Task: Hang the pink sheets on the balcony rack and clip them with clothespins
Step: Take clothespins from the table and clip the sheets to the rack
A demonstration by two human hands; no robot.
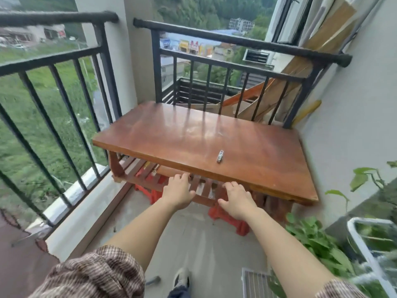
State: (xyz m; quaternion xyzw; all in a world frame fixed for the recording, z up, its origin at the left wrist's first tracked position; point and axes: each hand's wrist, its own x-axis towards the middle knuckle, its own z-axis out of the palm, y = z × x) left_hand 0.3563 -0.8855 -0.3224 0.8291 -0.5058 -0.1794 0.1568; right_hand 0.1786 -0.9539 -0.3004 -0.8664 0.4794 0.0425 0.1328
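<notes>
We reach both hands, left (179,191) and right (237,200), grips open and empty, under the desk (193,134) toward its lower shelf (199,188).

brown checked sleeves (94,274) (pushed up), 2 bare forearms, grey shoe (181,276).

Worktop (193,134): reddish-brown wood, glossy, with pale streaks of reflection. Small silvery clip (220,156) on it, near the front edge. Slatted shelf (150,175) under the worktop: same red-brown, pale gaps between slats. Red plastic stools (227,220) below that. Railing (214,67) behind the worktop: black bars. Floor (193,244) in front: plain grey. Sleeves (96,274): brown and cream fine check. Plant leaves (315,237) right of the worktop: bright green. Wall (354,125) beside it: off-white.
</notes>
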